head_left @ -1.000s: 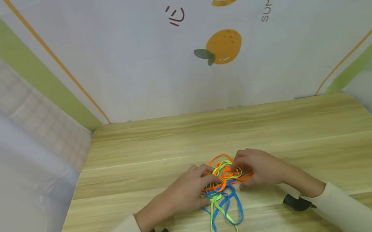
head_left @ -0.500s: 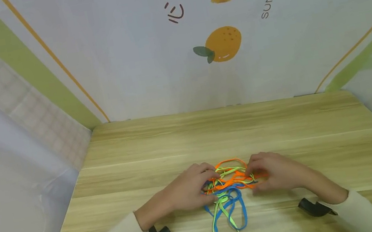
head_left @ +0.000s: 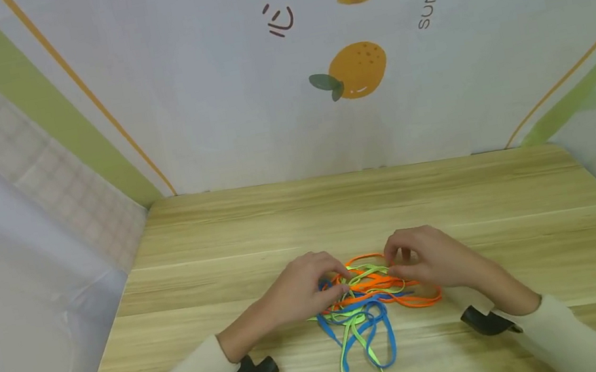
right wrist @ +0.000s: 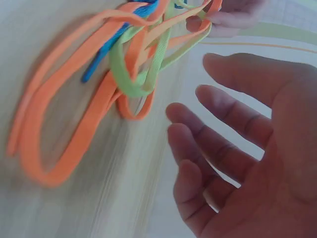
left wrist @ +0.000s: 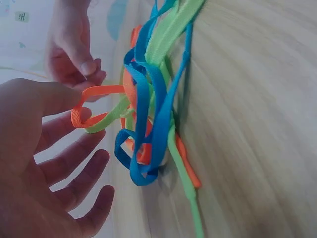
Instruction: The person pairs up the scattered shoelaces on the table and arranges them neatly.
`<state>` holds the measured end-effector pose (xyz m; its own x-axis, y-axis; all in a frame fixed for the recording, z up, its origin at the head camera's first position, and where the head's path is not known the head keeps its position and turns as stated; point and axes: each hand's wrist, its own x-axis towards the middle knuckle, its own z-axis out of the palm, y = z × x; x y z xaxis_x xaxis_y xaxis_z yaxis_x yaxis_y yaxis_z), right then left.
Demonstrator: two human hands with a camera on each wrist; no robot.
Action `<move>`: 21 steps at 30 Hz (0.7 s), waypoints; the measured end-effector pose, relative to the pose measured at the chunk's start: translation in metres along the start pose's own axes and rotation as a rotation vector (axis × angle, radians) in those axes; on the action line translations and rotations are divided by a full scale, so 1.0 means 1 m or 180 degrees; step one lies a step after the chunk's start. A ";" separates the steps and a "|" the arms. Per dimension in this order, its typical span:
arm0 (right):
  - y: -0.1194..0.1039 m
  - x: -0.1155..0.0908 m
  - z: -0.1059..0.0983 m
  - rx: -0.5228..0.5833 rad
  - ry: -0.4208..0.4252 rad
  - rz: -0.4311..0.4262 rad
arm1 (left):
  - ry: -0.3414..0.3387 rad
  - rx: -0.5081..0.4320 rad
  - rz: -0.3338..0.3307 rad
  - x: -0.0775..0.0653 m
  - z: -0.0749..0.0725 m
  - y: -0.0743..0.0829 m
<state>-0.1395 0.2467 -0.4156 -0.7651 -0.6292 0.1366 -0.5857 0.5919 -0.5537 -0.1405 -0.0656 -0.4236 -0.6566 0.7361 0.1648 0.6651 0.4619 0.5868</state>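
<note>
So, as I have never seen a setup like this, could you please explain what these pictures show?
Of course. There is no robot here: a person works with two bare hands, the left hand and the right hand. The wide picture comes from a camera worn on the head, looking forward and down. The two close-ups come from cameras on the wrists, each showing that hand's work from near by.

On the wood-patterned table lies a loose tangle of orange, green and blue laces. The left wrist view shows the left thumb and a finger pinching a loop of orange and green lace. In the right wrist view, the right hand holds nothing; its thumb and fingers are apart, beside the tangle.
</note>
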 end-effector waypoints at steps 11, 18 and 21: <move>-0.004 0.025 0.018 -0.0055 0.0036 -0.0220 | 0.0075 -0.0171 -0.0015 0.004 -0.001 0.005; -0.002 0.031 0.023 -0.0047 0.0024 -0.0224 | 0.0145 -0.0214 0.0054 0.001 -0.001 0.001; -0.005 0.033 0.021 -0.0028 0.0058 -0.0255 | 0.0174 -0.0321 0.0006 0.000 -0.004 0.000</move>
<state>-0.1567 0.2128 -0.4254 -0.7204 -0.6655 0.1952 -0.6475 0.5445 -0.5332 -0.1421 -0.0678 -0.4206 -0.6756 0.7075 0.2074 0.6290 0.4063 0.6628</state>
